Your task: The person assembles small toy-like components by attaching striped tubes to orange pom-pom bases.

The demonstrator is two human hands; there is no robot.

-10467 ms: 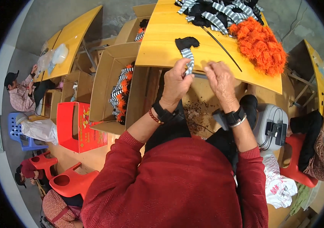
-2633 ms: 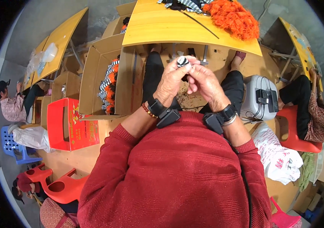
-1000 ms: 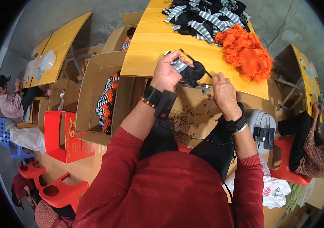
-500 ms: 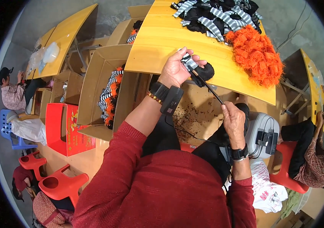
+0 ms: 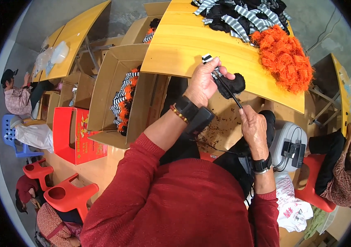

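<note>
The left hand (image 5: 202, 83) clasps 1 striped, black-ended fabric piece (image 5: 236, 84); the right hand (image 5: 253, 128) grips 1 black rod (image 5: 236, 101).

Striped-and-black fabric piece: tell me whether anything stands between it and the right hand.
Nothing visible blocks the gap. The right hand grips a black rod, which spans the gap to the striped-and-black fabric piece held in the left hand.

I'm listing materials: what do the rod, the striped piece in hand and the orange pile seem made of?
Black rod: straight, slight sheen; metal or plastic, can't tell. Striped piece: matte, probably knit fabric, bunching softly in the left hand. Orange pile: matte, likely yarn or fringe, given its shaggy strands.
</note>
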